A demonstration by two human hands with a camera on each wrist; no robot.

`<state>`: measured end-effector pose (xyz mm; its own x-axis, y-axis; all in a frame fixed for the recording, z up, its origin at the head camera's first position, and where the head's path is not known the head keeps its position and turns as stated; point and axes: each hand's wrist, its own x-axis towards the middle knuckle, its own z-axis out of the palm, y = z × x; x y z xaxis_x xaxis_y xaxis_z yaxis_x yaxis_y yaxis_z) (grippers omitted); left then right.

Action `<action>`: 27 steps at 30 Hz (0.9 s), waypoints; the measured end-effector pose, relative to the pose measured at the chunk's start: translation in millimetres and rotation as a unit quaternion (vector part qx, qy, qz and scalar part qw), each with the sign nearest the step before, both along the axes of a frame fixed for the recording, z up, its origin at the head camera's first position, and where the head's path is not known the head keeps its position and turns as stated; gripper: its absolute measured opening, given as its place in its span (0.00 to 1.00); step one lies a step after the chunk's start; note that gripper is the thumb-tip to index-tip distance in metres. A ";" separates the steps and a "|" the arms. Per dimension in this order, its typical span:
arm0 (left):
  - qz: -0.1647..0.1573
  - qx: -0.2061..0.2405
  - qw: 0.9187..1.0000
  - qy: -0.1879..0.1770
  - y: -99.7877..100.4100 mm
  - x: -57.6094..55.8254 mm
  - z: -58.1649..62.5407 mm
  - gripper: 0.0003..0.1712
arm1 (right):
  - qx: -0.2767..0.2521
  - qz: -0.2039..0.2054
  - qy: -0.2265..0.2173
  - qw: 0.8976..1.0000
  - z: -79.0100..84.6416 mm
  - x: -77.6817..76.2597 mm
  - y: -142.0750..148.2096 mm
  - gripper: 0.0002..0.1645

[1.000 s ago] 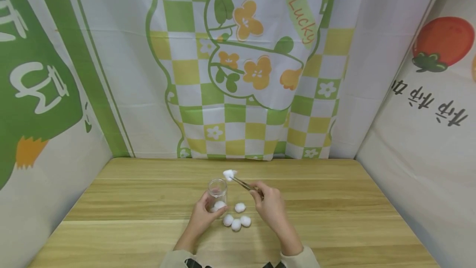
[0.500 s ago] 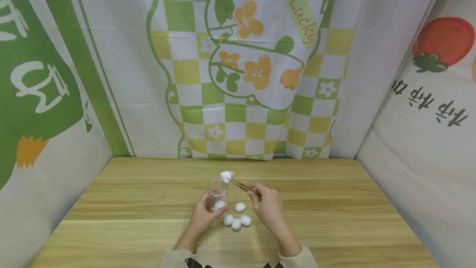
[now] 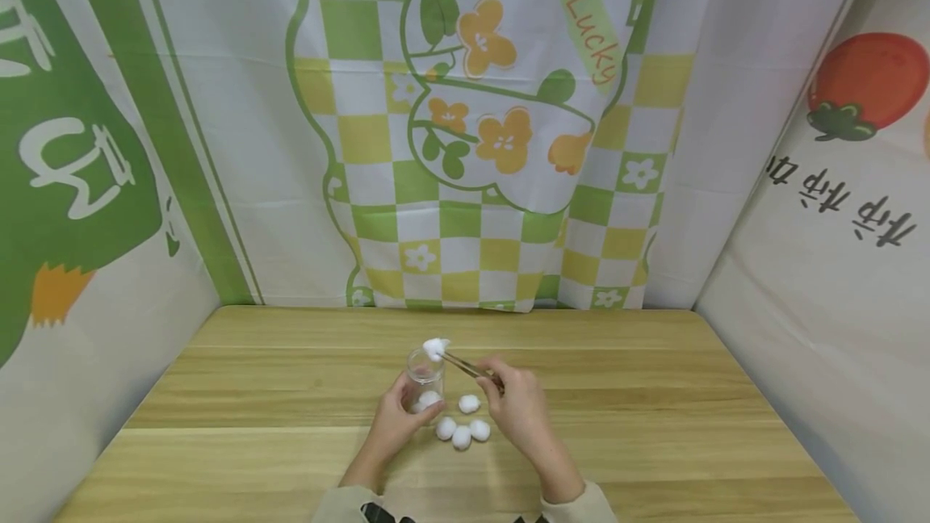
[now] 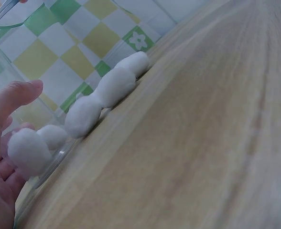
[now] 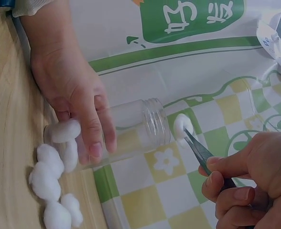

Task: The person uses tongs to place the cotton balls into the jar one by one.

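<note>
My left hand [image 3: 398, 420] grips a clear glass jar [image 3: 425, 368] low down, its thumb and fingers curled round the wall. The jar stands upright on the table without a lid, and white cotton balls [image 4: 29, 152] lie at its bottom. Tweezers [image 5: 198, 149] are pinched between the thumb and fingers of my right hand [image 3: 520, 408]. Their tips hold another cotton ball [image 3: 434, 348] at the jar's mouth, just outside the threaded rim in the right wrist view. Several loose cotton balls [image 3: 461, 437] sit on the table between my hands, close to the jar.
The wooden table [image 3: 639, 418] reaches back to a hanging cloth [image 3: 465, 257] with green and yellow checks. Printed cloths also hang along the left side [image 3: 174, 329] and right side [image 3: 799, 305].
My right hand has moved left, bringing the tweezers and their cotton ball from right of the jar to its mouth. My left hand and the jar have stayed in place.
</note>
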<state>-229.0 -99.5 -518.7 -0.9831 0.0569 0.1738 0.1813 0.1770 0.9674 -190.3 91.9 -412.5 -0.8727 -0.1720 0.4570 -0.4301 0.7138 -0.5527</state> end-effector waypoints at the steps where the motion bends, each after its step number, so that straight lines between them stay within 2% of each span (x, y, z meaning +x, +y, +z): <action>1: 0.000 -0.001 1.000 0.002 0.1 0.0 0.2 0.37 | 0.000 -0.001 -0.001 1.000 -0.3 -0.1 -0.2 0.08; 16: 0.005 -0.008 1.000 -0.002 -0.5 -0.5 -2.6 0.36 | 0.004 0.024 -0.002 1.000 -3.0 1.5 -4.1 0.08; 27: 0.008 -0.007 1.000 0.004 0.1 0.0 -3.3 0.37 | 0.012 0.027 -0.005 1.000 -4.9 1.0 -5.0 0.07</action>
